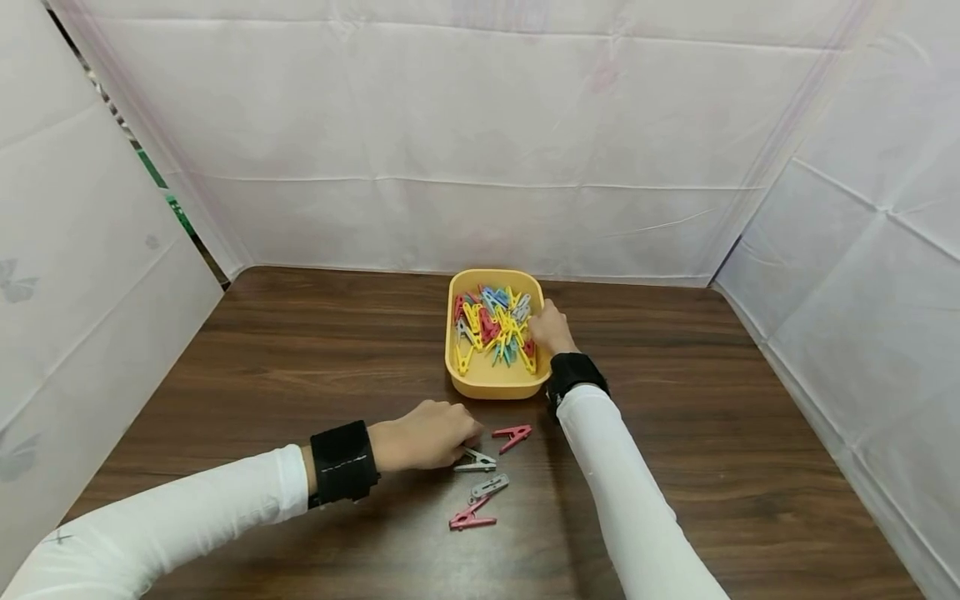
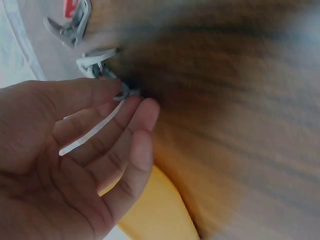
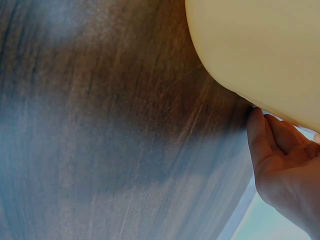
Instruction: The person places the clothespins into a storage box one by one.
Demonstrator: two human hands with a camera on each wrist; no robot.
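A grey clothespin (image 1: 475, 461) lay on the dark wooden table (image 1: 300, 367), just in front of the yellow tray (image 1: 491, 382), and the left hand (image 1: 423, 435) rested over its near end with the fingers (image 2: 107, 87) pinching it against the wood. Close by lay a red clothespin (image 1: 512, 436), a second grey clothespin (image 1: 491, 486) and a pink clothespin (image 1: 472, 517), all apart from one another except the last two, which nearly touched. The right hand (image 1: 551, 327) reached over the tray's right rim into the heap of coloured clothespins (image 1: 495, 327); whether its fingers were closed on one could not be told. White sheeting (image 1: 480, 133) walled the table on three sides.
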